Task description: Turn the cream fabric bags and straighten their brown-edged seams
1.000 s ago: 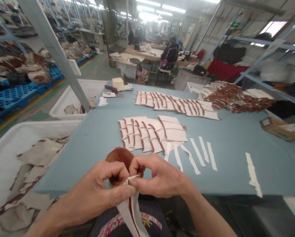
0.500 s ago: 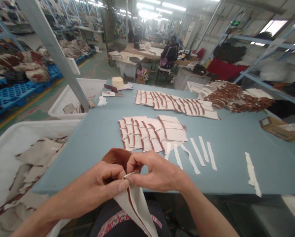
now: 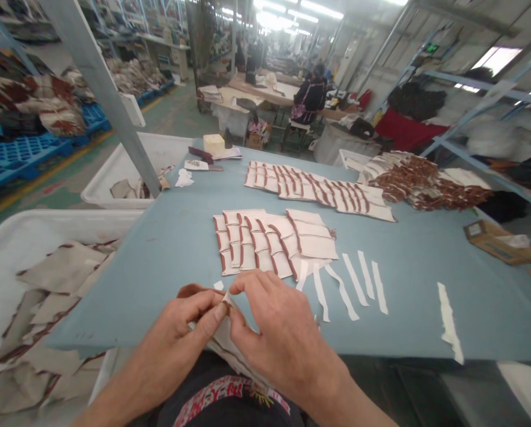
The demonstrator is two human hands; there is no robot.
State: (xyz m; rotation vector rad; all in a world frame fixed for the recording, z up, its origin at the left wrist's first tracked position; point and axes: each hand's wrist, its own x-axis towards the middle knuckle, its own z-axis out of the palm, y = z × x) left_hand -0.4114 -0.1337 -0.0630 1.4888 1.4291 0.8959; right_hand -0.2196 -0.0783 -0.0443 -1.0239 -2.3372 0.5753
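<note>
My left hand (image 3: 187, 326) is closed on an off-white leather piece (image 3: 229, 341) with a brown suede side, its thumb pressing near a raised corner. Above my lap, the rest of the piece hangs down below my hands, partly hidden by them. My right hand (image 3: 276, 323) meets the same corner with its thumb and index fingertip, and the other fingers curl out of sight. A small metallic tip (image 3: 317, 321) shows beside the back of that hand; what it belongs to is hidden. Just beyond my fingers, a small white scrap (image 3: 219, 285) lies on the table.
Overlapping off-white panels with brown edges (image 3: 256, 243) lie ahead on the blue-green table (image 3: 167, 249), with a longer row (image 3: 318, 187) behind. Several white strips (image 3: 354, 276) lie to the right. White bins (image 3: 69, 222) with leather pieces stand left. A seated person (image 3: 309, 95) is farther back.
The leather piece has turned and dropped lower, showing less brown suede. My right hand has rotated, its back now more toward me. A white scrap now shows on the table near my fingers.
</note>
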